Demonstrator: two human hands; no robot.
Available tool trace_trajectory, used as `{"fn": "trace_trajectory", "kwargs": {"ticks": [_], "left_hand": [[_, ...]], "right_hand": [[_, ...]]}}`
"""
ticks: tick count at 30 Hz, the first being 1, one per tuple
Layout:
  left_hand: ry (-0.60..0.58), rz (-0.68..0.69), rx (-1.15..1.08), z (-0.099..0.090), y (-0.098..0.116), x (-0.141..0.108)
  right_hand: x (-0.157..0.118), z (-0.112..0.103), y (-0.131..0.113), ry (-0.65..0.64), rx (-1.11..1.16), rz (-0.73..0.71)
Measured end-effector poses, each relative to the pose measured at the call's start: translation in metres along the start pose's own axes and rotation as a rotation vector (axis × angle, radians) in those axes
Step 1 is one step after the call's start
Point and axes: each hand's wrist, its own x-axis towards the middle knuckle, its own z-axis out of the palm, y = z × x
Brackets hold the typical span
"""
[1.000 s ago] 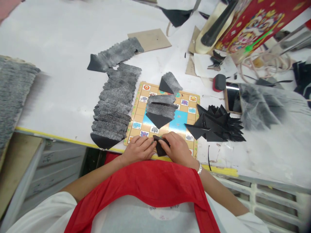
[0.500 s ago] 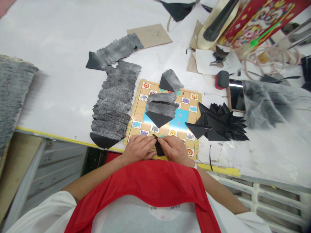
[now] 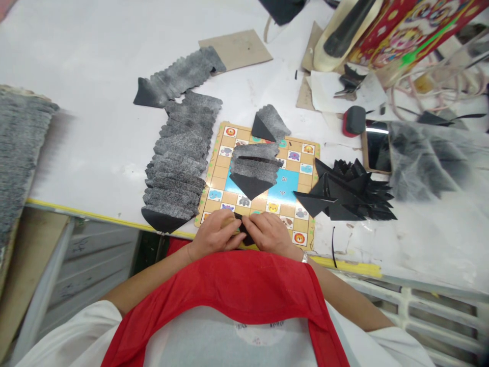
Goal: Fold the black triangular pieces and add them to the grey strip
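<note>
Both hands meet at the near edge of a patterned game board (image 3: pixel 214 176), over a small black piece (image 3: pixel 247 237) that looks like leather or similar sheet. My left hand (image 3: pixel 217 229) pinches its left side, fingers curled. My right hand (image 3: pixel 271 232) presses and grips its right side with thumb and fingertips; the fingers hide much of it. Just beyond, a short stack of grey-backed black pieces (image 3: pixel 254 171) lies on the board, with another small piece group (image 3: pixel 269 125) at its far edge. Folded black pointed pieces (image 3: pixel 344 193) are heaped to the right.
A long overlapping row of grey-backed pieces (image 3: pixel 179 153) lies left of the board, near a cardboard sheet (image 3: pixel 244 48). To the right are a phone (image 3: pixel 377 148), a red-black case (image 3: pixel 354 121), a plastic bag (image 3: pixel 428 158) and a red box (image 3: pixel 416 30). Yellow tape (image 3: pixel 351 266) lines the table's edge.
My fingers have shifted slightly on the black piece, and it now sits more tilted and more covered. The left hand's fingers are more curled. The view has moved a little.
</note>
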Motion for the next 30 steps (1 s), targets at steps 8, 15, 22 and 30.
{"fn": "trace_trajectory", "kwargs": {"ticks": [8, 15, 22, 30], "left_hand": [[-0.083, 0.051, 0.279, 0.001, -0.002, -0.005], [-0.14, 0.032, 0.361, 0.003, -0.002, -0.009], [-0.167, -0.074, 0.368, -0.002, -0.002, -0.007], [-0.127, 0.11, 0.243, 0.009, 0.005, -0.007]], "right_hand": [[0.0, -0.003, 0.0, -0.067, 0.007, 0.023], [0.002, -0.003, -0.001, -0.05, -0.021, 0.016], [0.003, -0.004, -0.001, -0.087, -0.041, 0.011], [0.005, -0.002, -0.001, -0.111, -0.036, 0.029]]}}
